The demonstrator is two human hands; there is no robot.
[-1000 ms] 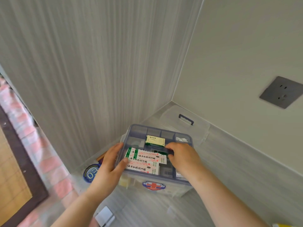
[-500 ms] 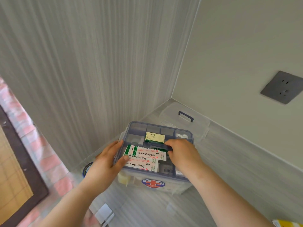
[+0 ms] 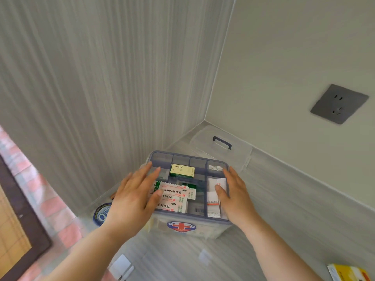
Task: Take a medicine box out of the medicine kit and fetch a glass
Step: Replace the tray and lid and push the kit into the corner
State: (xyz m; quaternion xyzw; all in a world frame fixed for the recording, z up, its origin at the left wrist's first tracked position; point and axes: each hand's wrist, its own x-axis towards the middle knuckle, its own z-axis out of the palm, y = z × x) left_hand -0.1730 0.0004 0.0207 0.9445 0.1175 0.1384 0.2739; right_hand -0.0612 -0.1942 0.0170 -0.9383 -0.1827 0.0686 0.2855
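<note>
The medicine kit (image 3: 182,228), a clear box with a red-cross sticker, stands on the grey counter in a wall corner. Its blue divided tray (image 3: 188,157) sits on top, uncovered. In the tray lie a small yellow-green medicine box (image 3: 182,170) and white boxes with red and green print (image 3: 178,192). My left hand (image 3: 132,197) lies flat over the tray's left side, fingers spread, thumb on the white boxes. My right hand (image 3: 235,197) rests along the tray's right rim with its thumb inside a compartment. Neither hand holds a box. No glass is in view.
The kit's clear lid (image 3: 203,136) with a blue handle lies behind the kit against the wall. A grey wall socket (image 3: 338,104) is at the upper right. A yellow box (image 3: 349,272) pokes in at the bottom right. A round blue item (image 3: 101,213) sits left of the kit.
My right hand has left the middle of the tray and moved out to its right rim. My left hand has slid further over the left side with its fingers spread.
</note>
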